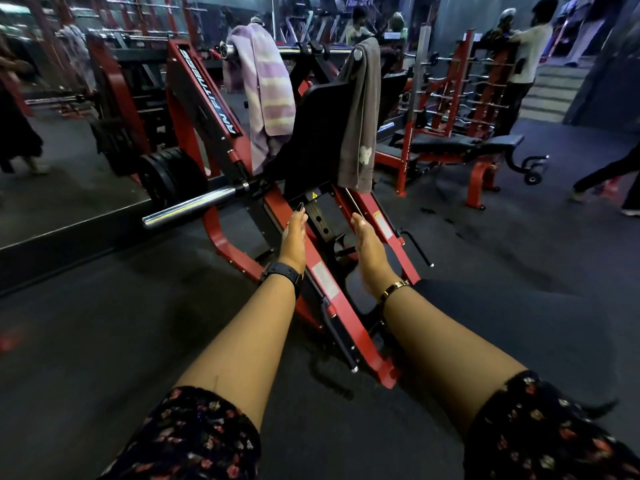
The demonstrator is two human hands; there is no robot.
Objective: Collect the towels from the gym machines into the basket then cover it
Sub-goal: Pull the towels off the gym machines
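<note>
A purple towel with pale yellow stripes [263, 95] hangs over the left end of the bar on a red and black leg-press machine [221, 112]. A grey towel [362, 112] hangs from the right bar end, down the side of the black foot plate. Both of my arms reach forward toward the machine. My left hand [292, 237] and my right hand [369, 244] are flat with fingers extended, palms facing each other, holding nothing, well below the towels. No basket is in view.
A chrome weight peg [194, 207] with black plates [166, 178] juts out at the left. A mirror wall runs along the left. A red bench [460, 147] and barbell rack [460, 88] stand at the right. People stand at the back right; someone walks at the right edge.
</note>
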